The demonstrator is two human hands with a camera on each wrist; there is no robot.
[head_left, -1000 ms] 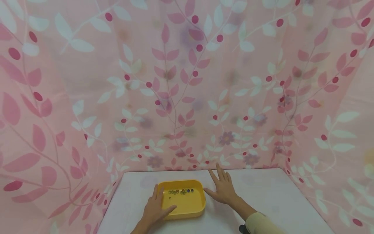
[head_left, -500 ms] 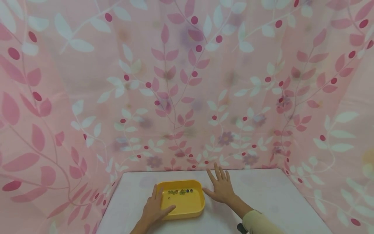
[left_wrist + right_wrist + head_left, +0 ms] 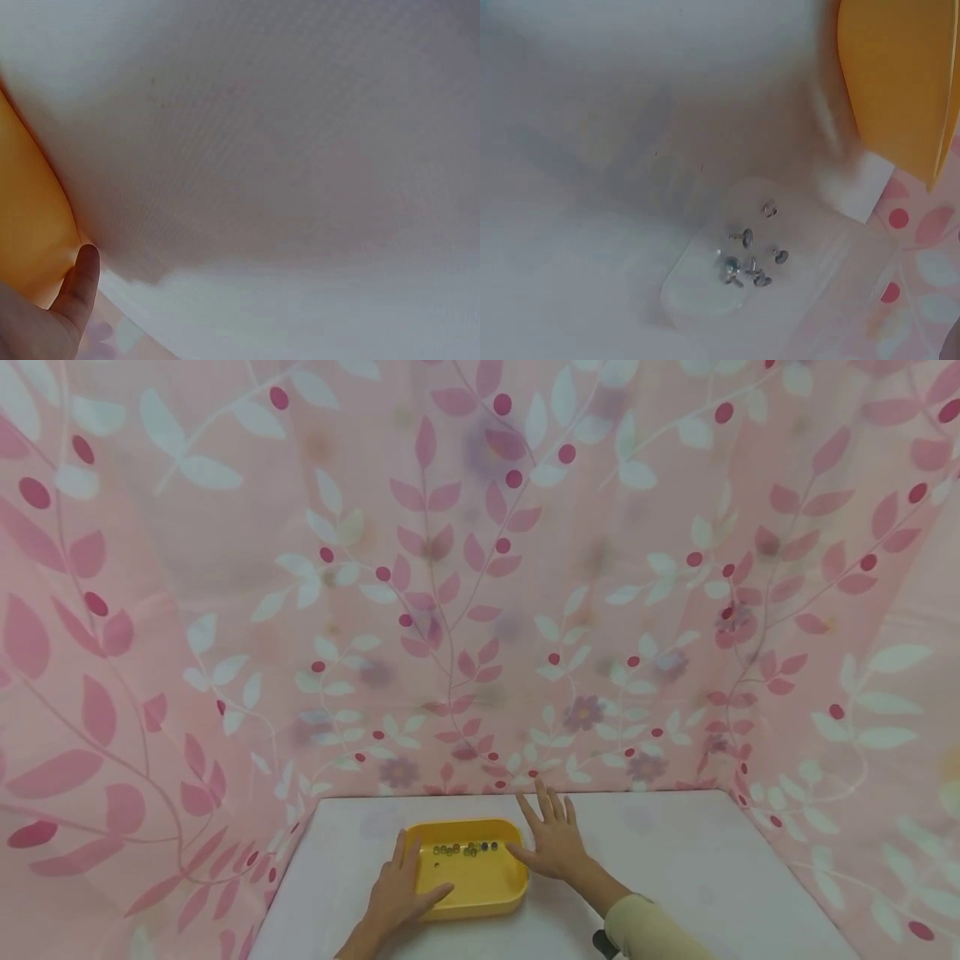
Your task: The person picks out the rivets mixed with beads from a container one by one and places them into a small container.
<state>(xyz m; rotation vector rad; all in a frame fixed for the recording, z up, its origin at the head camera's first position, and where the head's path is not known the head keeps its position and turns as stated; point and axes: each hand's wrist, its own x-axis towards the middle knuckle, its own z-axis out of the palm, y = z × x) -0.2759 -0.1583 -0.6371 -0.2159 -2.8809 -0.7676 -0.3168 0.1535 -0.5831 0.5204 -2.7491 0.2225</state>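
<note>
A shallow yellow tray (image 3: 487, 881) stands on the white table, holding several small glassy marbles (image 3: 450, 850) in a loose row towards its far side. One small bead (image 3: 437, 865) lies apart from the row. My left hand (image 3: 393, 892) rests at the tray's left side with fingers extended and its thumb stretched over the near rim. In the left wrist view, a fingertip (image 3: 88, 255) is against or very near the tray's outer wall (image 3: 30, 202). My right hand (image 3: 557, 846) is spread at the tray's right rim, its thumb overlapping that rim; contact cannot be judged.
The right wrist view shows a translucent plastic container (image 3: 697, 289) with several small metal screw-like pieces (image 3: 748, 238). Floral pink cloth (image 3: 480, 610) encloses the white table (image 3: 675, 860) behind and at both sides. A dark object (image 3: 604, 943) sits beside the right sleeve.
My right hand has shifted left, bringing its thumb from beside the tray to over its right rim. The left hand, tray and marbles have stayed put.
</note>
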